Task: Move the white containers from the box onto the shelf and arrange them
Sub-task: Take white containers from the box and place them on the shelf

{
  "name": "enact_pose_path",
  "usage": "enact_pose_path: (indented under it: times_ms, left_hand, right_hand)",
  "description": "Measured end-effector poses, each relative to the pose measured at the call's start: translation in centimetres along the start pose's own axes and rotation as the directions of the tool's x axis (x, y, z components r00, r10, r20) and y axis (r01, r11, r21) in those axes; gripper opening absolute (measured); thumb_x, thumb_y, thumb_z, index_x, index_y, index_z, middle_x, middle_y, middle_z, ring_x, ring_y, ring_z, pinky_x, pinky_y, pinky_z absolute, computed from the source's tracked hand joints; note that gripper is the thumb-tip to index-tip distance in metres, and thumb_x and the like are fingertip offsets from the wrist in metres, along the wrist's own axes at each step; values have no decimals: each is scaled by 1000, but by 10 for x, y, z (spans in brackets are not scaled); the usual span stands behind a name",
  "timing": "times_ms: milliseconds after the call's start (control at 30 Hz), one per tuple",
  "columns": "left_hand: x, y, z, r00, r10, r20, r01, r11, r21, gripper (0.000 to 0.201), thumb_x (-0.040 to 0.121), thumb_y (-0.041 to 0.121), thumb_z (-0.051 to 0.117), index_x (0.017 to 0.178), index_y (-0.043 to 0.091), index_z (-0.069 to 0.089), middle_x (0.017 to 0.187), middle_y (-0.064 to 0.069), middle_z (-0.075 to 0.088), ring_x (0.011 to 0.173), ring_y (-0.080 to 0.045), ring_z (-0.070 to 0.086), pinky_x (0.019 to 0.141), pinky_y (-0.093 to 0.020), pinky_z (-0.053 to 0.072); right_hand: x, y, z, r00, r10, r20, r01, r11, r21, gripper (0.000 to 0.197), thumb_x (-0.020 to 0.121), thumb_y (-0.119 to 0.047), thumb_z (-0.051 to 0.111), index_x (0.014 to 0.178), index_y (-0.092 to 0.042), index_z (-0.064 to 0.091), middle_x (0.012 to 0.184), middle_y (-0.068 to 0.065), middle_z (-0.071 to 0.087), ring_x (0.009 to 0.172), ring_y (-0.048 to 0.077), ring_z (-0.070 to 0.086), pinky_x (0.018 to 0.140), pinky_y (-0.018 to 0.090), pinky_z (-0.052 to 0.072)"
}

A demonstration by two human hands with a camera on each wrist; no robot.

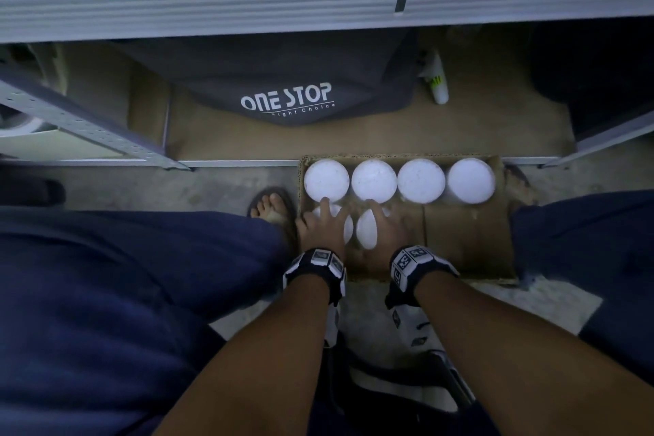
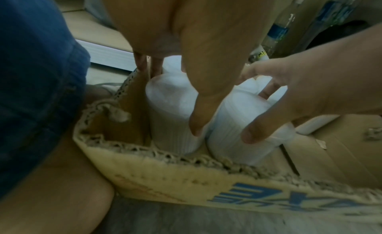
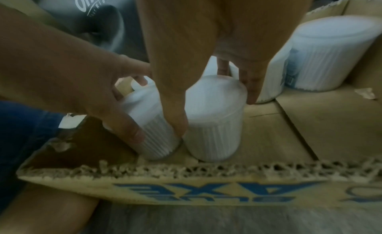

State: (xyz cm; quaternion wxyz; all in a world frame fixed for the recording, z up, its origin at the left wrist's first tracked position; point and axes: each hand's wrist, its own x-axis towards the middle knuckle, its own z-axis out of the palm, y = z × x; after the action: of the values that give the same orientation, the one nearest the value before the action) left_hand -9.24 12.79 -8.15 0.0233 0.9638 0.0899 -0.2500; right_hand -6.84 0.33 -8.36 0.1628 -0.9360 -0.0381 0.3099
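A torn cardboard box (image 1: 467,241) sits on the floor between my knees. Four white round containers (image 1: 421,180) line its far wall. Two more stand in the near left corner. My left hand (image 1: 320,223) grips the left one (image 2: 169,110) from above, thumb down between the two tubs and fingers behind it. My right hand (image 1: 385,228) grips the right one (image 3: 215,116) the same way, thumb (image 3: 173,116) in the gap and fingers (image 3: 248,84) on the far side. Both tubs stand on the box floor.
The low shelf board (image 1: 460,131) lies just beyond the box, holding a dark "ONE STOP" bag (image 1: 283,88) and a white bottle (image 1: 437,81). An upper shelf rail (image 1: 318,3) crosses overhead. My sandalled foot (image 1: 270,207) is left of the box.
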Motion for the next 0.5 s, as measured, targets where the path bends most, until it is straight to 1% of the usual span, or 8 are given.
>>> enact_pose_path:
  times_ms: [33, 100, 167, 233, 300, 367, 433, 500]
  left_hand:
    - [-3, 0, -3, 1000, -3, 16, 3, 1000, 10, 54, 53, 29, 81, 103, 39, 65, 120, -4, 60, 73, -29, 61, 71, -39, 48]
    - [-6, -1, -9, 999, 14, 37, -14, 1000, 15, 54, 73, 26, 71, 123, 36, 54, 135, -7, 46, 95, -34, 58, 85, -42, 45]
    - [-7, -4, -17, 997, 24, 80, -22, 999, -26, 53, 83, 28, 63, 132, 34, 44, 140, -8, 35, 109, -36, 52, 92, -43, 41]
    - [-9, -7, -31, 991, 33, 129, -27, 998, -53, 56, 82, 33, 64, 134, 32, 42, 140, -9, 34, 114, -38, 49, 95, -44, 40]
    - [-14, -9, -51, 981, 63, 183, -53, 997, -58, 65, 79, 35, 66, 137, 31, 38, 141, -10, 30, 120, -40, 45, 100, -47, 37]
    - [-19, -8, -75, 973, 86, 215, -72, 995, -73, 74, 76, 33, 68, 140, 33, 32, 144, -10, 25, 125, -42, 40, 103, -50, 34]
    - [-23, -8, -97, 970, 98, 224, -68, 988, -138, 81, 70, 31, 71, 140, 34, 29, 146, -9, 21, 129, -43, 35, 103, -54, 36]
    - [-29, -7, -118, 972, 115, 205, -79, 981, -176, 89, 66, 30, 76, 141, 30, 27, 146, -8, 20, 135, -40, 29, 107, -51, 37]
  right_hand:
    - [-2, -2, -3, 1000, 1, -3, -1, 1000, 11, 90, 66, -42, 77, 142, -27, 33, 148, 10, 29, 133, 26, 38, 107, 35, 35]
    - [-7, -5, -9, 1000, 10, 4, -10, 1000, 23, 87, 65, -38, 78, 140, -25, 35, 146, 10, 31, 131, 26, 40, 105, 34, 37]
    - [-12, -8, -15, 1000, 8, -3, -8, 1000, 17, 85, 64, -41, 78, 137, -25, 37, 142, 9, 33, 129, 27, 42, 104, 36, 40]
    - [-19, -10, -24, 1000, 19, -9, -19, 1000, -2, 83, 65, -47, 75, 135, -27, 37, 140, 8, 35, 128, 27, 42, 106, 37, 40]
    - [-25, -14, -38, 999, 33, 21, -32, 998, -50, 84, 67, -51, 73, 138, -29, 35, 141, 9, 33, 129, 28, 40, 108, 38, 35]
    - [-30, -20, -57, 998, 35, 48, -31, 995, -90, 84, 69, -47, 71, 140, -32, 30, 142, 9, 32, 127, 32, 42, 108, 41, 36]
    - [-36, -28, -75, 997, 41, 59, -34, 994, -104, 85, 70, -40, 72, 140, -34, 25, 142, 7, 30, 126, 34, 42, 102, 45, 41]
    - [-42, -35, -90, 998, 39, 48, -34, 995, -96, 90, 67, -38, 73, 140, -35, 21, 145, 3, 26, 131, 34, 37, 102, 48, 41]
